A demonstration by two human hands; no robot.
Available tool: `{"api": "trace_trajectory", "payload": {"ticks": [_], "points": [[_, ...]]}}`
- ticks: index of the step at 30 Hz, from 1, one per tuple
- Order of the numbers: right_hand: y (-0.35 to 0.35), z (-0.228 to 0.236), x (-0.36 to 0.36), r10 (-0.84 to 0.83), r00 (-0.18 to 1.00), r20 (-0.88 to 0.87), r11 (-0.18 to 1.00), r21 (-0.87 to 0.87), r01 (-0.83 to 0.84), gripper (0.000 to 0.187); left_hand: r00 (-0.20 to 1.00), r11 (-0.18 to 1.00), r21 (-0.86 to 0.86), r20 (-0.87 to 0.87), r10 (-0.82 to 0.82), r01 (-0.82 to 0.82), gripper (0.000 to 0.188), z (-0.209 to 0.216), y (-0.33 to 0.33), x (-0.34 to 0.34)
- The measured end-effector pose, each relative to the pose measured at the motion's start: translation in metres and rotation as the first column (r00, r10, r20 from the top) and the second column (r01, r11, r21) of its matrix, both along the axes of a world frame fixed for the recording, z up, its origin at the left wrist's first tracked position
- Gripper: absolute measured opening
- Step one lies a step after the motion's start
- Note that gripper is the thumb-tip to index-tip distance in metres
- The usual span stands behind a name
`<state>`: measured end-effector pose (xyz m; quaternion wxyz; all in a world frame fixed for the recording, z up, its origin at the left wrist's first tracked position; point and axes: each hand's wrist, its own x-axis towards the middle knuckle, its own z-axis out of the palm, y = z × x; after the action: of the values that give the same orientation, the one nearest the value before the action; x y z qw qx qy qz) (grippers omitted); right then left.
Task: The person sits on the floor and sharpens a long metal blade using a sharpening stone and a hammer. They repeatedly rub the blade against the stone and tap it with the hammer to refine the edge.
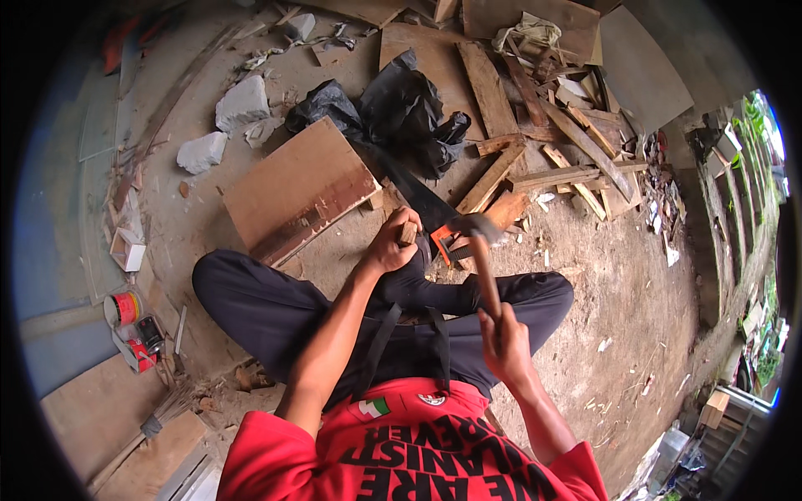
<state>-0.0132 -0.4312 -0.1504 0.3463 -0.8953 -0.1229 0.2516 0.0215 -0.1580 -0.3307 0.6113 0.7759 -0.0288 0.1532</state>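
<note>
My left hand (393,244) is closed around a short piece of wood (408,233); its end shows above my fingers and the rest is hidden. In my right hand (507,344) is a hammer (484,275), gripped by its wooden handle. The hammer's head is raised to the right of the left fist, apart from the wood. Behind and partly under the hammer head lies a hand saw (409,189), with a dark blade and an orange and black handle. My crossed legs in dark trousers (267,292) are below both hands.
A brown wooden board (292,192) lies ahead to the left, beside black plastic sheeting (401,104). Loose planks (576,175) are heaped at the far right. White broken blocks (242,104) sit at the far left. Cans (125,309) stand by the left wall.
</note>
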Motion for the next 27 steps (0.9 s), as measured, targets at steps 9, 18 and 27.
{"api": "trace_trajectory", "payload": {"ticks": [9,18,27], "points": [[0.017,-0.04,-0.024,-0.038,0.934,-0.356,0.85,0.479,0.217,0.016,0.982,0.981,-0.064,0.028,0.185,-0.183,0.029,0.01,-0.006,0.003],[0.043,0.008,-0.026,0.067,0.998,-0.008,0.652,0.757,-0.038,0.065,0.983,0.968,-0.173,-0.057,0.175,-0.182,0.021,-0.001,-0.006,-0.002],[0.025,0.013,-0.019,0.027,0.969,-0.247,0.947,0.317,0.054,0.058,0.988,0.98,-0.135,-0.059,0.14,-0.147,0.018,-0.003,-0.009,-0.002]]}}
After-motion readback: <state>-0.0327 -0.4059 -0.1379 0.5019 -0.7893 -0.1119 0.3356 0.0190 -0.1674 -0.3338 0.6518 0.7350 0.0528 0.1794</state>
